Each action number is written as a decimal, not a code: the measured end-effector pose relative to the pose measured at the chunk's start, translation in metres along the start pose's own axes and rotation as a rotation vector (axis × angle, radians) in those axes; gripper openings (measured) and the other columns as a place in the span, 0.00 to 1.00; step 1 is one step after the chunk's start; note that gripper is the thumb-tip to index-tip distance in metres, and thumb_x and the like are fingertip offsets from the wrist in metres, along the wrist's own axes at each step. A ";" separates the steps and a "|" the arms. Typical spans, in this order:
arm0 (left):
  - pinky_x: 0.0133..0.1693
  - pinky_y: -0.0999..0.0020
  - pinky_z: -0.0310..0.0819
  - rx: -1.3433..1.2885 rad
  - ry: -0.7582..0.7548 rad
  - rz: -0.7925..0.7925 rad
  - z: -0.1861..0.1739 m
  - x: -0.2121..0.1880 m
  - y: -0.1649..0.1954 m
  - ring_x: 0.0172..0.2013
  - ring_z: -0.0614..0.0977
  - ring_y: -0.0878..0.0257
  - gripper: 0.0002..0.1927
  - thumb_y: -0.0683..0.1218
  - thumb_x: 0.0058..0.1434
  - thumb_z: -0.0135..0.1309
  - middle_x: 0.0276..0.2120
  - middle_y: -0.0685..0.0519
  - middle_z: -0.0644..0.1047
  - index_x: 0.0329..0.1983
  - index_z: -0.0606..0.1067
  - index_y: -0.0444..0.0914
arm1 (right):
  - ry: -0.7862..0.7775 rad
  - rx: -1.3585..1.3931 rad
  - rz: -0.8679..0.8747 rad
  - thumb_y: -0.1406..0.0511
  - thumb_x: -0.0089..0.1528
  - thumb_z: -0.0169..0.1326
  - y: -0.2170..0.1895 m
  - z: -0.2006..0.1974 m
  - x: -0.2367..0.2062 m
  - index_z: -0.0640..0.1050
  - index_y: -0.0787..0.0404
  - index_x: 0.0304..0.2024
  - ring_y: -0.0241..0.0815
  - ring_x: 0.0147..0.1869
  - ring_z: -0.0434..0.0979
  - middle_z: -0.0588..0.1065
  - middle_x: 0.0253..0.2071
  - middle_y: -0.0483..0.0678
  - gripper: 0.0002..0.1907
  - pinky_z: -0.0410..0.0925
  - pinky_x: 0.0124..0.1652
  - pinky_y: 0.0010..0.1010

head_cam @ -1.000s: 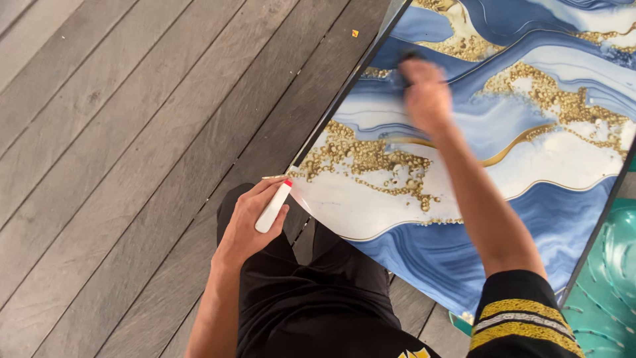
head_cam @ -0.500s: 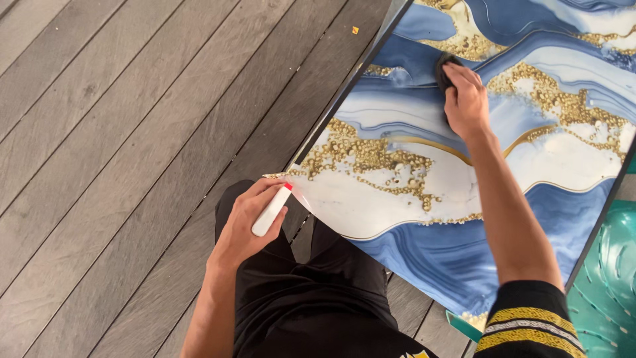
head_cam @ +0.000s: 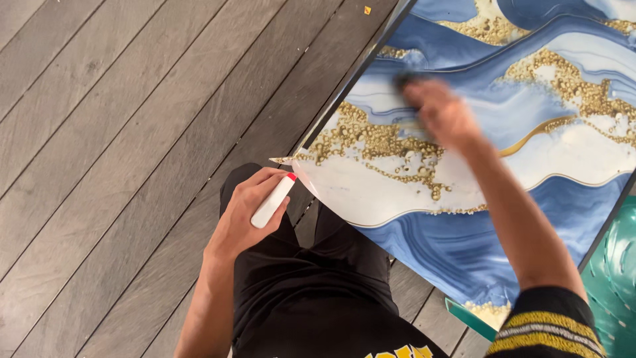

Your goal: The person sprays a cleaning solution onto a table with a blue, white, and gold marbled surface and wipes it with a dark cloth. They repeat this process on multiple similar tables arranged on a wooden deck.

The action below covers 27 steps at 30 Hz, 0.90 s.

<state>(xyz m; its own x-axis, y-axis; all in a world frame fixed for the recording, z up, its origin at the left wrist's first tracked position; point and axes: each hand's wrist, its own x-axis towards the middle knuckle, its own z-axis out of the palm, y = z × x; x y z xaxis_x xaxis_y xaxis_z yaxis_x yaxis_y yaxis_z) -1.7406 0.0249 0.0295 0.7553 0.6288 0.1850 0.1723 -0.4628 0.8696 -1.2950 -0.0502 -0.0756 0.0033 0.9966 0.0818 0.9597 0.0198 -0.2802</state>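
Observation:
A tabletop (head_cam: 530,219) with a blue, white and gold marbled pattern fills the right side. My right hand (head_cam: 440,116) is on it, blurred with motion, pressing a small dark pad or cloth (head_cam: 404,79) that shows at the fingertips. My left hand (head_cam: 248,212) hangs by my thigh near the table's corner, closed around a white spray bottle (head_cam: 271,202) with a red tip. I wear black shorts (head_cam: 311,292) and a black sleeve with yellow stripes.
Grey wooden deck boards (head_cam: 119,166) cover the left side. A green plastic object (head_cam: 613,278) stands at the lower right beside the table. A small yellow scrap (head_cam: 367,10) lies on the deck near the table's far edge.
My right hand swept to the right across the tabletop, then back to the left with the dark pad. The left hand kept the bottle in the same place.

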 end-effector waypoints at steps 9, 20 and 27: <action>0.38 0.64 0.76 -0.024 0.029 -0.002 0.002 -0.003 0.002 0.35 0.82 0.53 0.14 0.38 0.59 0.58 0.44 0.46 0.80 0.48 0.77 0.29 | 0.029 -1.415 -0.242 0.70 0.64 0.52 -0.121 0.049 0.022 0.60 0.63 0.75 0.59 0.76 0.58 0.54 0.76 0.62 0.36 0.60 0.63 0.46; 0.44 0.62 0.77 -0.013 0.076 0.037 0.005 0.011 -0.027 0.43 0.84 0.52 0.17 0.36 0.59 0.57 0.53 0.45 0.78 0.53 0.76 0.30 | 0.103 -0.111 0.091 0.75 0.67 0.44 0.004 0.013 0.036 0.67 0.59 0.70 0.52 0.79 0.58 0.65 0.73 0.53 0.27 0.52 0.77 0.39; 0.44 0.62 0.77 -0.048 0.076 0.047 0.010 0.011 -0.039 0.43 0.84 0.51 0.18 0.37 0.59 0.58 0.51 0.45 0.79 0.53 0.77 0.31 | 0.207 0.029 0.063 0.77 0.67 0.40 -0.038 0.045 0.097 0.61 0.65 0.74 0.59 0.78 0.52 0.61 0.74 0.61 0.31 0.51 0.72 0.50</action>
<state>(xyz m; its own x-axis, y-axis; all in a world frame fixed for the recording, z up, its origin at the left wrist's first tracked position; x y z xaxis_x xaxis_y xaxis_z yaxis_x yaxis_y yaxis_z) -1.7328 0.0435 -0.0069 0.7116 0.6533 0.2584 0.1059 -0.4634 0.8798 -1.3438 0.0491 -0.0998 0.1231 0.9585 0.2571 0.9475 -0.0365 -0.3177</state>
